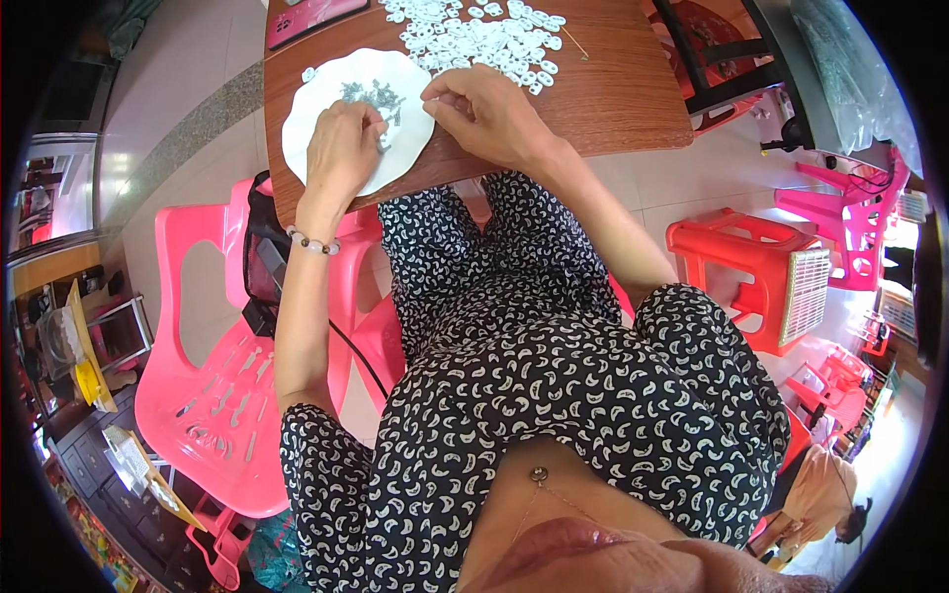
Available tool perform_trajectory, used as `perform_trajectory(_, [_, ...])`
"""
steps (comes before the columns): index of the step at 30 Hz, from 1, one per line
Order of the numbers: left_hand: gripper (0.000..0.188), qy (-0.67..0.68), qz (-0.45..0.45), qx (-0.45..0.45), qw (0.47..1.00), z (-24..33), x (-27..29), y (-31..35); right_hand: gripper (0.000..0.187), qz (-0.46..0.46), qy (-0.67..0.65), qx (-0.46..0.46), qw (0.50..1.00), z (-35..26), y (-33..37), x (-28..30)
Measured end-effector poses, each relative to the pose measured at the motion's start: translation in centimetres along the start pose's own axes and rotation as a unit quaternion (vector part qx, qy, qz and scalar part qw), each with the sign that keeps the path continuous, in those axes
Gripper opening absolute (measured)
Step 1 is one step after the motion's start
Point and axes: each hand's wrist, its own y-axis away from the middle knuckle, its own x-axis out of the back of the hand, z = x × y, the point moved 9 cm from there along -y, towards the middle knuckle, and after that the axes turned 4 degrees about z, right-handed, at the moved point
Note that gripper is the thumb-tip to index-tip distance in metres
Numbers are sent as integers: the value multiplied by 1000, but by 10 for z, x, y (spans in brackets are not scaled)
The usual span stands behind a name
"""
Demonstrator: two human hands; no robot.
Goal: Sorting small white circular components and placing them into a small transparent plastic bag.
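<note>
head view: at the table's (633,109) near edge, the left hand (341,148) rests on a white sheet (316,109) beside small grey parts (374,96), fingers curled; right hand (489,114) fingers pinch something tiny, cannot tell what. a large pile of white pieces (484,35) lies toward the far edge, so much seems left.

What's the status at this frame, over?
Left hand fingertips down on white plate among small grey parts. Right hand pinching at plate's rim. White ring pile beside; nothing blocking.

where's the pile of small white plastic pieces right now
In the head view the pile of small white pieces lies at the top centre on the wooden table, just beyond the right hand and right of the white sheet.
</note>
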Motion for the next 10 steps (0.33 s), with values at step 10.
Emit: perform_trajectory(10, [16,168,59,-50,983,-15,-6,-13,25,-41,43,2,998,3,-7,-16])
